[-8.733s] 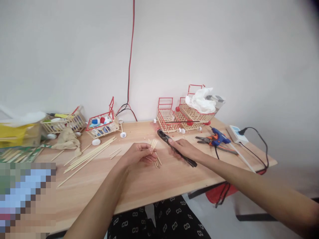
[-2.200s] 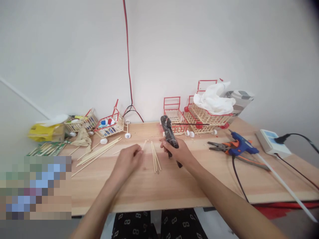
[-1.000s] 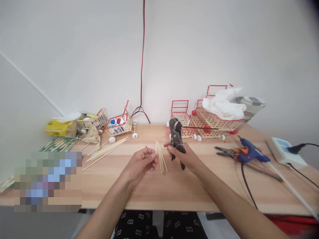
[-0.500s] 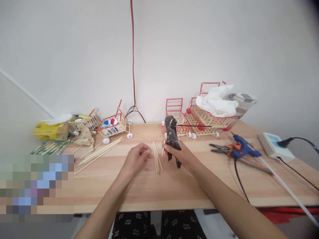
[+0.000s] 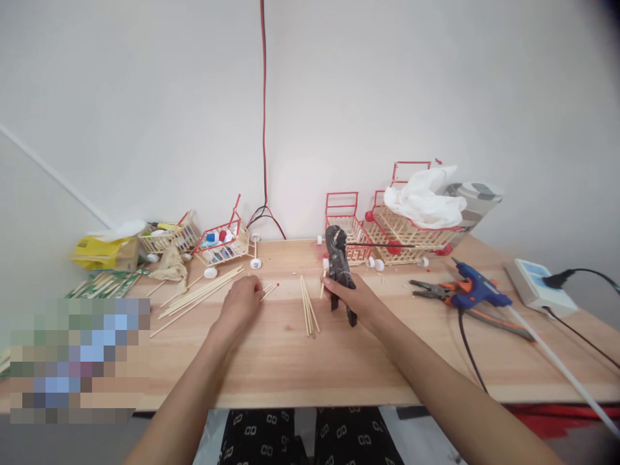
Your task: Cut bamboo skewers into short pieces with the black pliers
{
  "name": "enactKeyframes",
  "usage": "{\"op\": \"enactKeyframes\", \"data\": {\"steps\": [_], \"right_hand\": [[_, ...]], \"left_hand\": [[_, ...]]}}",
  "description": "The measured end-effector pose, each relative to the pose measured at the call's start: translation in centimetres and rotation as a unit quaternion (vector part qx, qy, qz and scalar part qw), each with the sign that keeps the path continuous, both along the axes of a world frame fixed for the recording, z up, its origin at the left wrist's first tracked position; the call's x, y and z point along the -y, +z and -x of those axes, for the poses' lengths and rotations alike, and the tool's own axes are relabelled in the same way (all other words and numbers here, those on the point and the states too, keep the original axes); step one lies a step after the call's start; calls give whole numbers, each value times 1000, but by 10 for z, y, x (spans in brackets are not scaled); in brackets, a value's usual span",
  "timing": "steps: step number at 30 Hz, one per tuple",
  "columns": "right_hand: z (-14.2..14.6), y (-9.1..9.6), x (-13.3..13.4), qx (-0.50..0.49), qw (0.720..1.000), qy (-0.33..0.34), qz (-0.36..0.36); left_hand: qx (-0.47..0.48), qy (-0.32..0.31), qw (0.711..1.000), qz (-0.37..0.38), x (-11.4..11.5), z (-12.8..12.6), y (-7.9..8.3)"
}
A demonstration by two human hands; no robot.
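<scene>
My right hand (image 5: 358,296) grips a black plier-like hand cutter (image 5: 339,268), jaws up, above the table. A short wooden stick (image 5: 323,285) shows by its thumb. A thin dark rod (image 5: 382,245) appears to run rightward from the cutter's head; whether it is part of the tool I cannot tell. My left hand (image 5: 242,298) rests low over the wood, fingers curled and partly hidden. Right beside its fingertips lie short sticks (image 5: 268,292), one red-tipped. Between my hands a loose bundle of wooden sticks (image 5: 309,307) lies on the table (image 5: 271,368).
Long sticks (image 5: 201,294) lie left of my left hand. Stick-built carts (image 5: 225,242) with red trim line the back, one bearing a white cloth (image 5: 426,197). On the right are a blue glue gun (image 5: 477,287), orange-handled pliers (image 5: 433,290) and a power strip (image 5: 542,287).
My left hand has moved left and down onto the table, and short sticks now show beside its fingers. My right hand still holds the cutter. The view has shifted slightly.
</scene>
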State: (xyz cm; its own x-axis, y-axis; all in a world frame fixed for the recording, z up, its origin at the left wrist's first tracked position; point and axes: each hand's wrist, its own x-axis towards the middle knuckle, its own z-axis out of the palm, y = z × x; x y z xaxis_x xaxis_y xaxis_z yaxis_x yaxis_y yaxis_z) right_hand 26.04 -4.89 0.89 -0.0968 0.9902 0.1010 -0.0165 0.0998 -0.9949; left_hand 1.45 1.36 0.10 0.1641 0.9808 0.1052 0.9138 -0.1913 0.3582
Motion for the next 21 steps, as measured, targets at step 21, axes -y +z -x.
{"op": "enactKeyframes", "data": {"steps": [21], "right_hand": [[-2,-6,-2,93,994,-41,-51]], "left_hand": [[530,-38,804,266,47,-86,26]]}}
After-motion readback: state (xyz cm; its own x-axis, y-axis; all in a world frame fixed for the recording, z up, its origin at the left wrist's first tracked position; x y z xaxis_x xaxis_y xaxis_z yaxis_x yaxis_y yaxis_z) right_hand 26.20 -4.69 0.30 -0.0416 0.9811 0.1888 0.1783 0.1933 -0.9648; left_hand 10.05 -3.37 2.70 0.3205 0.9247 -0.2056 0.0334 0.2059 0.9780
